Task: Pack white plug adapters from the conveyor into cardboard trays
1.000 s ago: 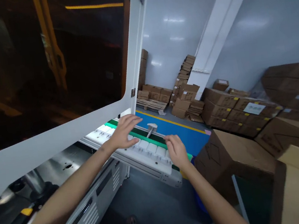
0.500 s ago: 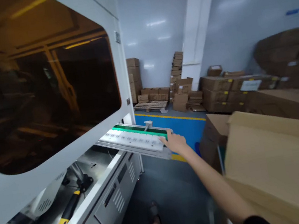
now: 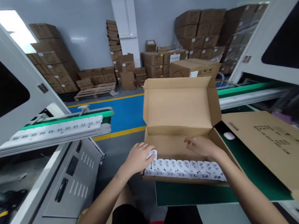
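Observation:
An open cardboard box (image 3: pixel 178 126) stands before me with its lid raised. Along its near side lie two rows of small white rounded blocks (image 3: pixel 186 166) with dark marks; their exact kind cannot be made out. At the left end of the rows, my left hand (image 3: pixel 137 158) is closed with thumb and fingers round one white block (image 3: pixel 152 154). My right hand (image 3: pixel 203 146) hovers over the right half of the box, its fingers curled, and no object shows in them. The far part of the box floor is bare cardboard.
To the left, a conveyor (image 3: pixel 103 128) carries a line of similar white blocks (image 3: pixel 56 130). A flattened carton (image 3: pixel 282 144) and one white rounded piece (image 3: pixel 229 136) lie right of the box on a green surface (image 3: pixel 191 196). Stacked cartons (image 3: pixel 198 24) line the wall.
My view has swung right from the left conveyor to the open box. One hand was at the conveyor's end; now both hands are at the box, the left holding a white block.

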